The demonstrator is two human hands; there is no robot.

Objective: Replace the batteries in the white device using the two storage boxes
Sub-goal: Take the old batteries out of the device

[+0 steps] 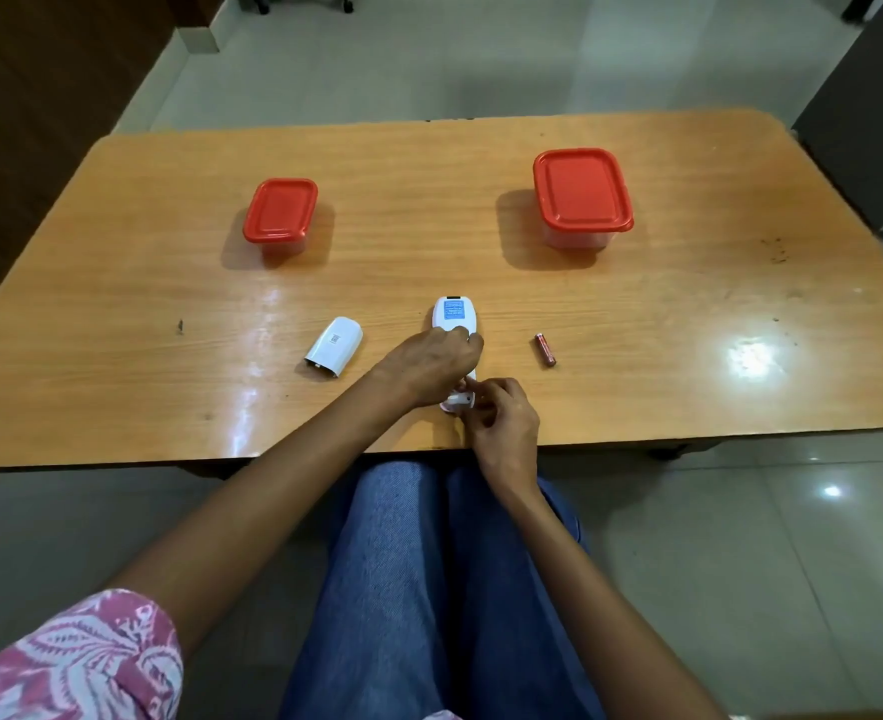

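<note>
The white device [454, 317] lies face down near the table's front edge, its blue label showing at the far end. My left hand [429, 363] presses down on its middle and holds it. My right hand [502, 418] pinches at the open battery bay at the near end; the fingers hide what is between them. The white battery cover [334, 346] lies to the left of the device. One red battery [545, 349] lies to the right. A small box with a red lid [280, 211] stands at the back left, a larger red-lidded box [582, 192] at the back right, both closed.
The wooden table [117, 304] has its front edge just below my hands, above my blue-clad legs. A dark cabinet [865, 96] stands beyond the table's right corner. A tiled floor surrounds the table.
</note>
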